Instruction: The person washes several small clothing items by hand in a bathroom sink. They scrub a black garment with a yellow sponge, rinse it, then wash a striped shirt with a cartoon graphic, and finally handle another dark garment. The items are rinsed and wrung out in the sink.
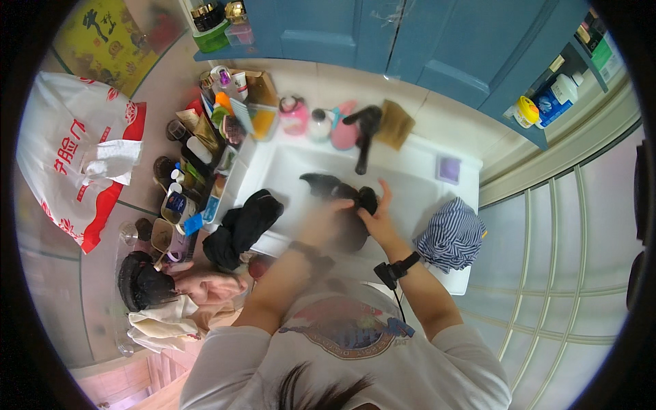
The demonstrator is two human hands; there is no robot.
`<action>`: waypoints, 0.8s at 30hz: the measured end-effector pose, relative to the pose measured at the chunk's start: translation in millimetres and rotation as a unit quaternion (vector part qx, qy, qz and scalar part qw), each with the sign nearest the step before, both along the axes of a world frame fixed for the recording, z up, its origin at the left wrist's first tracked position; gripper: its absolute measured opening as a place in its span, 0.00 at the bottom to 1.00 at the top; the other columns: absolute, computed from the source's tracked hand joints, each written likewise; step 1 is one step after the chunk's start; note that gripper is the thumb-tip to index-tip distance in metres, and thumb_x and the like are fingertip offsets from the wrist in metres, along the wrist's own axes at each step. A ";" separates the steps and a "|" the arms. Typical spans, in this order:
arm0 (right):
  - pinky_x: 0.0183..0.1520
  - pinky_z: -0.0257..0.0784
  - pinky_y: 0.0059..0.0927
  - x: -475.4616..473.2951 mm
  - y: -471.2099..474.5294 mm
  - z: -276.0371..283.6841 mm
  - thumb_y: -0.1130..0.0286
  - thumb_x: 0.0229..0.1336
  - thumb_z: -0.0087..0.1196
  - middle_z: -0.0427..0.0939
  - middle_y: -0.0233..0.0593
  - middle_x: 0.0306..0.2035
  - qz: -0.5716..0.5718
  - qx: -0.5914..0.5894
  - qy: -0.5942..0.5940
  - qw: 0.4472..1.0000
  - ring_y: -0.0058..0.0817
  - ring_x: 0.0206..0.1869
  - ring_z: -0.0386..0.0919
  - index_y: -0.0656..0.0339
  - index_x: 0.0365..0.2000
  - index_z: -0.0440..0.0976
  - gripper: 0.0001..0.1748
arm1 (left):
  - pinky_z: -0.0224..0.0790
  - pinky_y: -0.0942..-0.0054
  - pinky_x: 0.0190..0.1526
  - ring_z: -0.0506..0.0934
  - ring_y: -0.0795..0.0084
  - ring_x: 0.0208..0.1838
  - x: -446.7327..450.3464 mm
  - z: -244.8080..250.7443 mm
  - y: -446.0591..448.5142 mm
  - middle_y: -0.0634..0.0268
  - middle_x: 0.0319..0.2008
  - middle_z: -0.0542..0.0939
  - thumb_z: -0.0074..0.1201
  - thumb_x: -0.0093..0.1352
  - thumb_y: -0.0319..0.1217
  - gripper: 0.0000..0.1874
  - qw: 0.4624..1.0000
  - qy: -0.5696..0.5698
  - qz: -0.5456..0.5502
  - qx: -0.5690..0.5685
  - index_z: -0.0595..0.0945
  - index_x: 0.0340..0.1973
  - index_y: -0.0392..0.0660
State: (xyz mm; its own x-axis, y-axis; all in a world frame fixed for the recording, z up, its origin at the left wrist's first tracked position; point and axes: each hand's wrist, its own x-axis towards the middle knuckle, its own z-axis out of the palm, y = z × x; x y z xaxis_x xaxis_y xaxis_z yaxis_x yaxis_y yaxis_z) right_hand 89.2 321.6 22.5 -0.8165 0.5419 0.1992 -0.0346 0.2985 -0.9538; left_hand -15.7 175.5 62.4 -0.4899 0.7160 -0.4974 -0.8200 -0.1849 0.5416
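Both my hands are over the white sink basin [287,164], holding a dark wet cloth [351,225] whose kind I cannot tell. My left hand [333,215] grips it from the left, partly blurred by a smear on the view. My right hand [378,210] pinches a bunched dark part of it between thumb and fingers, with the index finger raised. Another dark piece of cloth [320,183] lies in the basin behind my left hand. The black faucet [364,138] stands just beyond my hands. Black folded cloth [246,225] lies over the basin's left rim.
A blue-and-white striped cloth [451,236] sits on the right rim, near my right forearm. Pump bottles [294,118] and a purple soap box [449,169] stand on the back ledge. Crowded toiletries [197,148] line the left side. A blue cabinet [328,31] overhangs the back.
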 end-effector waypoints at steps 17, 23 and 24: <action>0.56 0.60 0.32 -31.2 0.8 36.5 0.69 0.57 0.44 0.71 0.43 0.48 -0.015 -0.102 -0.160 0.982 0.35 0.49 0.67 0.62 0.48 0.69 0.18 | 0.67 0.64 0.48 0.73 0.69 0.51 9.5 -8.4 27.4 0.63 0.47 0.77 0.54 0.65 0.49 0.25 0.963 0.131 -0.117 -0.206 0.75 0.52 0.48; 0.62 0.55 0.30 -15.2 10.1 35.4 0.69 0.59 0.43 0.63 0.39 0.58 0.060 -0.281 -0.061 0.956 0.29 0.58 0.61 0.59 0.57 0.63 0.24 | 0.69 0.64 0.50 0.75 0.61 0.49 35.8 -16.7 35.7 0.60 0.45 0.78 0.49 0.64 0.50 0.24 0.997 -0.074 0.020 0.013 0.77 0.46 0.45; 0.61 0.59 0.31 -11.2 9.9 40.6 0.68 0.62 0.41 0.65 0.40 0.57 0.048 -0.257 -0.054 0.964 0.29 0.57 0.64 0.60 0.58 0.63 0.23 | 0.69 0.64 0.50 0.75 0.60 0.48 36.7 -12.2 35.7 0.60 0.44 0.78 0.49 0.64 0.49 0.23 0.985 -0.136 0.038 0.101 0.78 0.45 0.45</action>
State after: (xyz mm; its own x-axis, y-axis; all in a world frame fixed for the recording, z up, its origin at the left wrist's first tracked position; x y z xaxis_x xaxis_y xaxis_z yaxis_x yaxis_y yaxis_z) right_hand 78.1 331.5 63.0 -0.8691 0.4667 -0.1638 0.0687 -0.2139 -0.9744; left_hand 21.0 211.1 50.2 -0.4140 0.7806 -0.4682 -0.9094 -0.3322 0.2504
